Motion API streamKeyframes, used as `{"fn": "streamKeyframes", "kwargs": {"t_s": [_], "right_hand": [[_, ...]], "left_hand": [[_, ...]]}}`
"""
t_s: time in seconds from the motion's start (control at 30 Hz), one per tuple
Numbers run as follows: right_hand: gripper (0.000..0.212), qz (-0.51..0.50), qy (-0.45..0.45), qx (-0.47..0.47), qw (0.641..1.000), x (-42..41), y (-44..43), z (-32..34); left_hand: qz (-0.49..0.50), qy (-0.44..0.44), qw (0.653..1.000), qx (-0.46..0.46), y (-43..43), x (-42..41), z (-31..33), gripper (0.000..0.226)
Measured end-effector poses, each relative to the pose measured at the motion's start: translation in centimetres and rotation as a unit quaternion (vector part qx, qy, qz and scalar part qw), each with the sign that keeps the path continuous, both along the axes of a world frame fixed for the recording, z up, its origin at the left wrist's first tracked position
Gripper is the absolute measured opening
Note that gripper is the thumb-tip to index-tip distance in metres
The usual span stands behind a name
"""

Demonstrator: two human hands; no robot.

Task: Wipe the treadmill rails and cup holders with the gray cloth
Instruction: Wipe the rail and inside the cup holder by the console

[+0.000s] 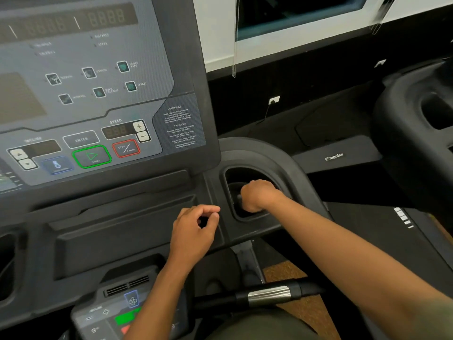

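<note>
The right hand [258,195] is sunk into the right-side cup holder [245,176], knuckles up and fingers curled down into a fist against the bottom of the well. A small pale-gray patch shows at the left edge of that fist; it is probably the gray cloth [239,199] bunched under the fingers, though most of it is hidden by the hand and the well is dark.

The left hand [193,231] hangs above the right end of the black tray [122,217] below the console [98,82], just beside the cup holder's left rim. Its fingers are loosely curled with the thumb tip close to the forefinger, and nothing can be seen in it.

On the console the green-ringed START button [92,157] sits next to the red-ringed STOP/PAUSE button [126,148] (the number displays above are dark). Lower in the view, a black handrail [269,294] with a silver metal band runs across under the right forearm. A second treadmill [416,123] stands to the right, well apart from both hands.
</note>
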State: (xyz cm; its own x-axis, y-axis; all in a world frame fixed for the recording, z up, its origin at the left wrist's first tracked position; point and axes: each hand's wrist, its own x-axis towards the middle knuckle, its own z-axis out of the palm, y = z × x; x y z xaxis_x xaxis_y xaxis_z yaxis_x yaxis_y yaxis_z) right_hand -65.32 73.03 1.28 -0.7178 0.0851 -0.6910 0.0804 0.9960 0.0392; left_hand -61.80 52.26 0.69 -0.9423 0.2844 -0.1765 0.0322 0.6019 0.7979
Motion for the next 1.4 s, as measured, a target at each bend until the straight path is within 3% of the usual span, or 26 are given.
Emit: {"fn": "streamKeyframes", "kwargs": {"t_s": [0.17, 0.37, 0.47, 0.6, 0.67, 0.73, 0.8, 0.93, 1.07, 1.13, 1.3, 1.4], "right_hand": [[0.033, -0.129, -0.008, -0.106, 0.986, -0.9, -1.3, -0.5], [0.044, -0.391, 0.024, -0.243, 0.887, 0.0, -0.4, -1.1], [0.044, -0.487, 0.056, -0.308, 0.816, 0.0, -0.9, -1.4], [0.041, -0.611, 0.116, -0.400, 0.673, -0.7, -1.6, -0.9], [0.041, -0.638, 0.152, -0.410, 0.634, -1.2, -2.3, -0.6], [0.043, -0.649, 0.166, -0.410, 0.619, -1.3, -3.3, -0.8], [0.041, -0.634, 0.172, -0.415, 0.630, -0.8, -4.1, -1.5], [0.035, -0.544, 0.217, -0.433, 0.685, 1.0, -3.5, -0.9], [0.036, -0.401, 0.267, -0.383, 0.788, 2.1, -2.7, 0.4], [0.036, -0.364, 0.280, -0.350, 0.816, 2.6, -2.4, 0.1], [0.026, -0.278, 0.251, -0.348, 0.859, 4.1, -0.7, -1.0], [0.011, -0.173, 0.175, -0.323, 0.914, 5.3, 0.7, -0.5]], "left_hand": [[0.012, -0.011, 1.000, 0.013, -0.2, 0.1, 0.0, 0.018], [0.016, -0.018, 1.000, 0.013, 0.0, 0.2, 0.1, 0.018], [0.016, -0.015, 1.000, 0.009, 0.3, 0.1, 0.1, 0.018], [0.016, -0.013, 1.000, -0.001, 0.5, 0.0, 0.3, 0.020], [0.016, -0.021, 1.000, -0.001, 0.5, 0.2, 0.4, 0.019], [0.014, -0.026, 1.000, -0.005, 0.4, 0.4, 0.5, 0.017], [0.009, -0.023, 1.000, -0.011, 0.4, 0.7, 0.5, 0.016], [0.018, -0.021, 1.000, -0.011, 0.5, 0.9, 0.1, 0.016], [0.023, -0.010, 1.000, -0.019, 1.0, 0.6, -0.3, 0.016], [0.012, -0.011, 0.999, -0.027, 1.2, 0.5, -0.3, 0.015], [0.010, 0.003, 0.999, -0.039, 0.9, 0.6, -0.7, 0.015], [0.012, 0.005, 0.999, -0.038, 0.9, 0.6, -0.9, 0.015]]}}
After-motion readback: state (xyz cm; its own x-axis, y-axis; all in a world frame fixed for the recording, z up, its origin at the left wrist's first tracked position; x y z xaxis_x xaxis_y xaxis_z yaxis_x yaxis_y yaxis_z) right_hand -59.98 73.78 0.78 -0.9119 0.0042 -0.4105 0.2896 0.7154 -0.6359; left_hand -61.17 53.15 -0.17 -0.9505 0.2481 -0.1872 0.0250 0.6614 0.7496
